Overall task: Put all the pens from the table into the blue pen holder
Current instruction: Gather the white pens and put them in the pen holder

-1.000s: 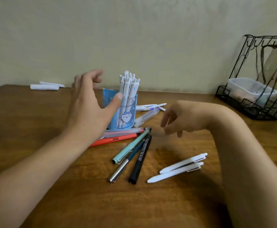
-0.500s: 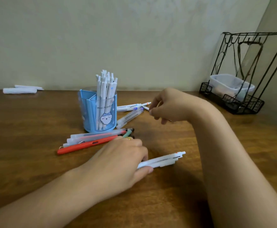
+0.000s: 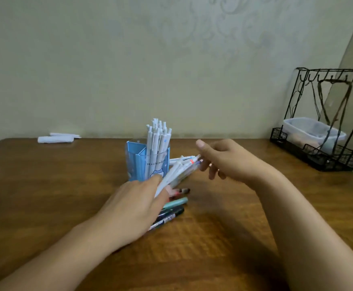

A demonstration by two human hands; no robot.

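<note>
Left hand [image 3: 135,206]: grips blurred white pens [image 3: 172,175], angled up and right.
Dark pens [image 3: 167,217]: lie on the table [image 3: 213,248], partly under the left hand, beside a teal pen [image 3: 175,202].
Right hand [image 3: 224,160]: pinches the tips of loose pens [image 3: 189,161].
Pen holder [image 3: 137,162]: blue, upright, just beyond the left hand, holding white pens.
Wire rack [image 3: 326,122]: far right.

Two bare forearms reach into view from below, no sleeves covering them. The left hand [image 3: 136,206] and right hand [image 3: 224,159] wear no gloves.
</note>
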